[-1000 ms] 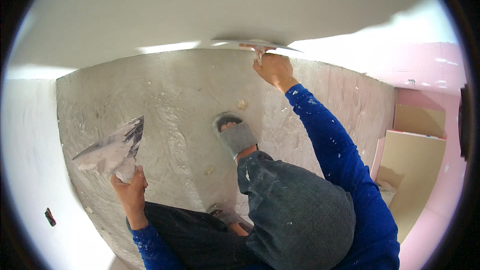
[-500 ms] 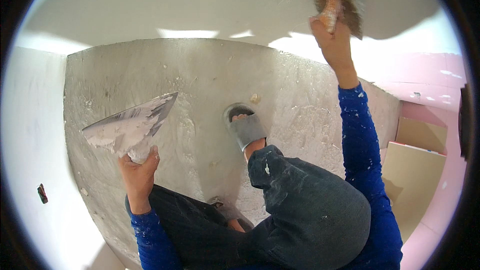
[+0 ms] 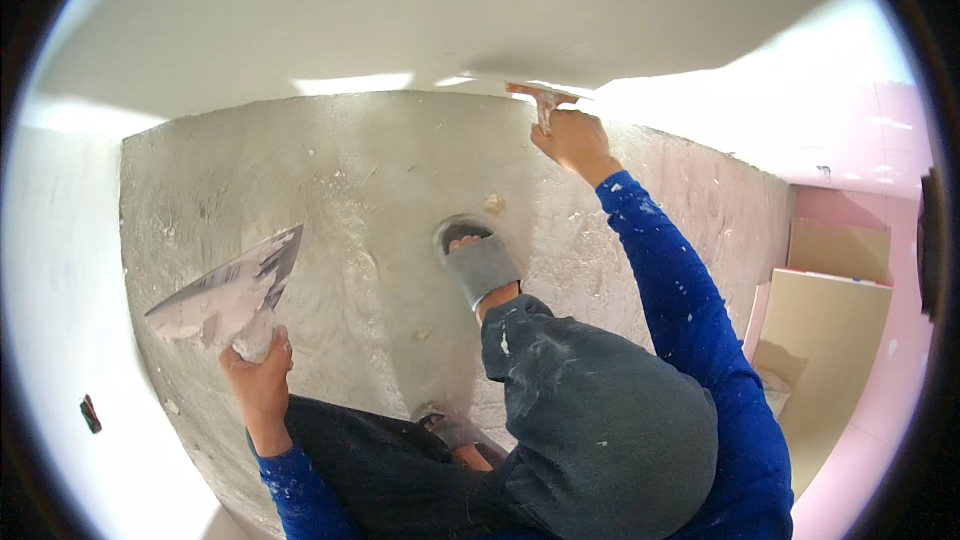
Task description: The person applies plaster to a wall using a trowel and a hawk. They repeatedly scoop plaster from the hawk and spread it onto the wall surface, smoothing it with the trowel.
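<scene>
At the left, my left hand [image 3: 258, 377] is closed round the handle of a wide putty knife [image 3: 235, 290]. Its triangular metal blade points up and carries pale plaster, which also clings around the handle end. Farther out, my right hand [image 3: 580, 143] grips a plastering trowel [image 3: 547, 104] by its handle. The trowel's blade is seen nearly edge-on, close to the foot of the smooth white wall [image 3: 400, 15]; I cannot tell whether it touches.
Under me lies a rough grey concrete floor [image 3: 390, 180] with plaster crumbs. My sandalled foot [image 3: 480, 260] is planted mid-floor. Beige boards [image 3: 825, 340] lean by the pink wall [image 3: 870, 430] at the right. An opening with dark wires [image 3: 91, 414] shows in the left wall.
My right hand has brought the trowel down the wall and leftward, from high up to near the floor line. The putty knife in my left hand has shifted slightly down and left.
</scene>
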The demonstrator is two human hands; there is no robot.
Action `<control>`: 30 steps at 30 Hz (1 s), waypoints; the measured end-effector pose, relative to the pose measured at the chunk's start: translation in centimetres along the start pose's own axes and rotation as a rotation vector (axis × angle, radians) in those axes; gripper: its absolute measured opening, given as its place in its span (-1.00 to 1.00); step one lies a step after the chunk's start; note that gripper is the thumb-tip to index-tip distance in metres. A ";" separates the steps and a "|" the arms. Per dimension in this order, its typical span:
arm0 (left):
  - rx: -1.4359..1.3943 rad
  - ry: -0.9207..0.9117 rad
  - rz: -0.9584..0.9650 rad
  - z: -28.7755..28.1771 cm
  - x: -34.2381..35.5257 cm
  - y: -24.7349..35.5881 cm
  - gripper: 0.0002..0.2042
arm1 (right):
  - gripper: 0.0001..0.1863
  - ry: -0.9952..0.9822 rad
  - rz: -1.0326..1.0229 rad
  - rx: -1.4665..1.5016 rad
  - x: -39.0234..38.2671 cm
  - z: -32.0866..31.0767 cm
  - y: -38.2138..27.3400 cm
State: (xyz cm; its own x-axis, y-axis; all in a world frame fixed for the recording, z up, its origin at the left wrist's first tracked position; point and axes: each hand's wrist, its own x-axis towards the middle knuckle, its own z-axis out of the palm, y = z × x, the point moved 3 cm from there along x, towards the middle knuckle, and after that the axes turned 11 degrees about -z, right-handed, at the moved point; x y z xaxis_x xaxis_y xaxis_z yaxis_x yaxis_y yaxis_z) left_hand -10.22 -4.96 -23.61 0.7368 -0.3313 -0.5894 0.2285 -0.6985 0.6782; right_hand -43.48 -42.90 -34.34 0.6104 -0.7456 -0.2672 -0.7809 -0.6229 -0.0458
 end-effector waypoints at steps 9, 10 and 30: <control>-0.119 -0.049 0.072 -0.7 -0.1 -0.6 -0.70 | -0.55 0.143 0.004 -0.024 1.0 -0.8 0.2; -0.099 -0.064 0.089 -0.9 0.1 -0.8 -0.69 | -0.55 0.170 -0.001 0.012 1.2 -1.6 -0.6; 0.008 -0.139 0.224 -0.3 -0.9 1.9 -0.73 | -0.76 0.639 -0.095 0.918 -6.8 -20.8 -0.2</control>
State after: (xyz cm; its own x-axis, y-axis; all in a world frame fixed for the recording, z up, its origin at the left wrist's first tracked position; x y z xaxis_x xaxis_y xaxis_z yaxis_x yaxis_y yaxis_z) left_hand -10.26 -5.81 -21.70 0.6738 -0.5618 -0.4800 0.0641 -0.6027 0.7954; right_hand -44.70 -42.66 -12.50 0.4225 -0.8533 0.3055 -0.3681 -0.4696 -0.8025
